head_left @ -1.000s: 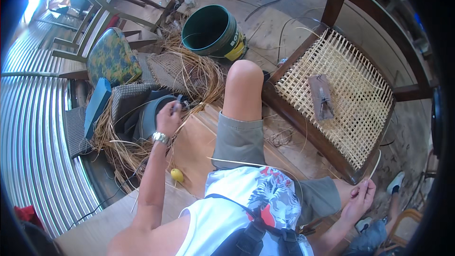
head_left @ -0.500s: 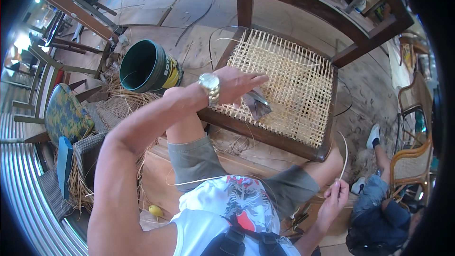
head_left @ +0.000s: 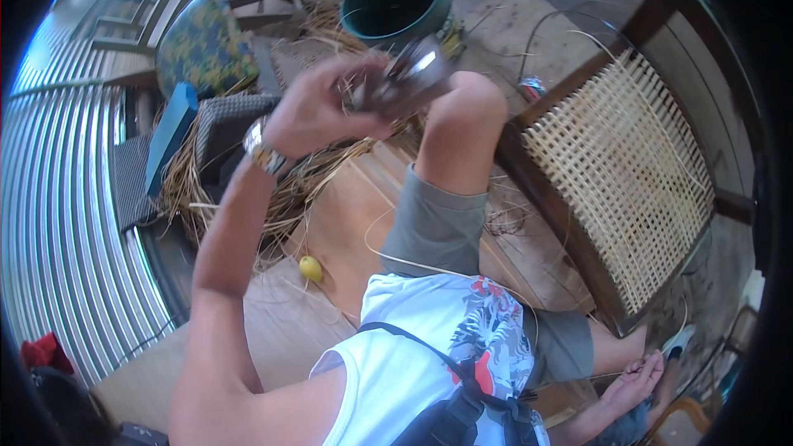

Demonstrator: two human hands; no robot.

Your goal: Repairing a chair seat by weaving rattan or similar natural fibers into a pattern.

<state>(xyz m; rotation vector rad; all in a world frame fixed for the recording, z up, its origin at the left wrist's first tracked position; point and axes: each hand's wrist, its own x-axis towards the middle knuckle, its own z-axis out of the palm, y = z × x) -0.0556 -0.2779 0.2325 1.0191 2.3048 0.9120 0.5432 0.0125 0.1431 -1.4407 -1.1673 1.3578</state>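
My left hand, blurred by motion, is closed around a dark, shiny, blocky object and holds it above my bent knee, in front of the bucket. The exact kind of that object is unclear. Low on the right, my right hand is pinched on a pale cane strip whose end sticks up past the fingers. A length of cane also loops across my shirt and lap. Between my legs and the right side stands a dark wooden chair with a woven cane seat; neither hand touches it.
A green bucket stands beyond my knee. Left lie loose cane strands, a blue flat piece, and a camouflage-patterned cushion. Corrugated metal lines the left side. A yellow fruit rests on the boards. Another person's shoe shows right.
My left hand has lifted the dark object off the cane seat and carried it left toward the bucket. The view has swung left. My right hand keeps its pinch on the strip.
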